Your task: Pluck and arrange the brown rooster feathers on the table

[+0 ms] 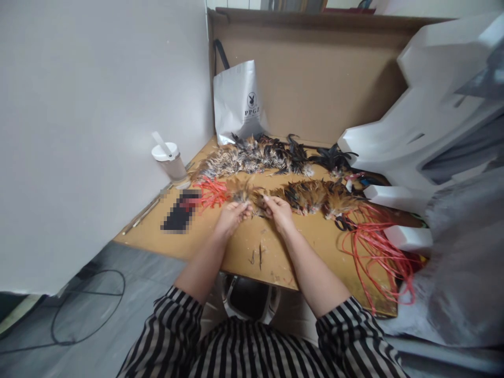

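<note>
Both of my hands meet over the middle of the wooden table (pixel 232 252). My left hand (pixel 233 216) pinches the base of a brown feather bunch (pixel 238 191), whose tips fan out away from me. Close beside it, my right hand (pixel 279 210) is closed at the fingertips on brown feathers, partly hidden by the fingers. Just beyond my right hand lies a row of brown and black feather bunches (pixel 309 195). A little pile of short red strips (pixel 212 192) rests left of my left hand.
More dark feathers (pixel 268 155) line the back, before a silver bag (pixel 236 102). A lidded cup (pixel 171 163) and a pixelated dark object (pixel 181 212) are at left. Long red strands (pixel 370 241) hang over the right edge, near scissors (pixel 343 224) and white foam (pixel 409 236).
</note>
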A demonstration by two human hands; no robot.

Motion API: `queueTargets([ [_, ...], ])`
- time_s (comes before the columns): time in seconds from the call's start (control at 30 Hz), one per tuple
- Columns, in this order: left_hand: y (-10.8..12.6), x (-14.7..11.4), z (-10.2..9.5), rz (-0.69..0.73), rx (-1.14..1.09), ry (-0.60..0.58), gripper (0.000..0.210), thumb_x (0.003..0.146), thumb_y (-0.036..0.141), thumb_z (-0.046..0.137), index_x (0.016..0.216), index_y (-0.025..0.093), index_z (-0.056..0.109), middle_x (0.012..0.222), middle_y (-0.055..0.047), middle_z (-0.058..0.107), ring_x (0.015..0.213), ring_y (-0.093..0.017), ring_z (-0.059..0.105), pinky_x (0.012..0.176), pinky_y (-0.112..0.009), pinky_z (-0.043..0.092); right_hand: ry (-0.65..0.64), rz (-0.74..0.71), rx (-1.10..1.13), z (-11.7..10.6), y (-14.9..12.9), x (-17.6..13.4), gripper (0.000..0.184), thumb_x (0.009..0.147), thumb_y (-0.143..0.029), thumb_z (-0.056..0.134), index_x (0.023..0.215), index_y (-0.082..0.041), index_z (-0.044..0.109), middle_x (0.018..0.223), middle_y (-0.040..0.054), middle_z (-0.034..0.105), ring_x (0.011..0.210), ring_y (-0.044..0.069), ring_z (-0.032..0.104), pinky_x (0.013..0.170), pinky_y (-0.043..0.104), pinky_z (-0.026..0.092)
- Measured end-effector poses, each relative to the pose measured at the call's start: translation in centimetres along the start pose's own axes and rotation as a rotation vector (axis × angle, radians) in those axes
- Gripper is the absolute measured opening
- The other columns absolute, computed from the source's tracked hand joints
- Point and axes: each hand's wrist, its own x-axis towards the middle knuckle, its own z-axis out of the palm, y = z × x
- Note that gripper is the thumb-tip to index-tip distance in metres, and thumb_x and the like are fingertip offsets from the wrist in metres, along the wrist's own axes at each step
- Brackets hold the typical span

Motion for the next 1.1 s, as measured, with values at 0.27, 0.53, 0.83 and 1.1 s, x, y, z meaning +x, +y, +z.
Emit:
queueTargets([
  [0.27, 0.3, 0.6, -0.6, 0.045, -0.213, 0.124, 0.018, 0.066, 0.019, 0.067, 0.081, 0.010, 0.063, 0.068, -0.004, 0.064, 0.050, -0.003, 0.053, 0.046, -0.012, 0.037, -0.137, -0.323, -0.950, -0.1, 0.5, -0.5, 0.017, 0.070, -0.031, 0.053, 0.073, -0.019, 0.066, 0.077, 0.0046, 0.063, 0.072, 0.016, 0.055, 0.068, 0.027, 0.039],
  [0.53, 0.4, 0.6, -0.4, 0.040, -0.201, 0.165, 0.017, 0.068, 0.019, 0.065, 0.082, 0.010, 0.063, 0.069, -0.004, 0.064, 0.051, -0.003, 0.053, 0.046, -0.013, 0.038, -0.145, -0.282, -1.210, 1.1, 0.4, -0.7, 0.016, 0.072, -0.025, 0.049, 0.072, -0.020, 0.064, 0.081, 0.0087, 0.064, 0.076, 0.021, 0.057, 0.067, 0.029, 0.038],
  [0.83, 0.3, 0.4, -0.4, 0.020, -0.233, 0.104, 0.017, 0.068, 0.018, 0.065, 0.082, 0.010, 0.062, 0.071, -0.004, 0.065, 0.053, -0.004, 0.055, 0.048, -0.012, 0.039, -0.058, -0.047, -0.357, -0.4, 0.8, 0.5, 0.015, 0.062, -0.029, 0.055, 0.065, -0.015, 0.060, 0.050, -0.0002, 0.056, 0.044, 0.010, 0.045, 0.047, 0.022, 0.036],
  [1.1, 0.4, 0.3, -0.2, -0.005, -0.217, 0.095, 0.017, 0.068, 0.019, 0.066, 0.081, 0.010, 0.061, 0.072, -0.004, 0.065, 0.053, -0.003, 0.054, 0.048, -0.012, 0.040, -0.044, -0.192, -0.739, -0.4, 0.6, 0.0, 0.017, 0.064, -0.033, 0.056, 0.064, -0.017, 0.061, 0.062, 0.0018, 0.061, 0.056, 0.012, 0.051, 0.055, 0.024, 0.038],
])
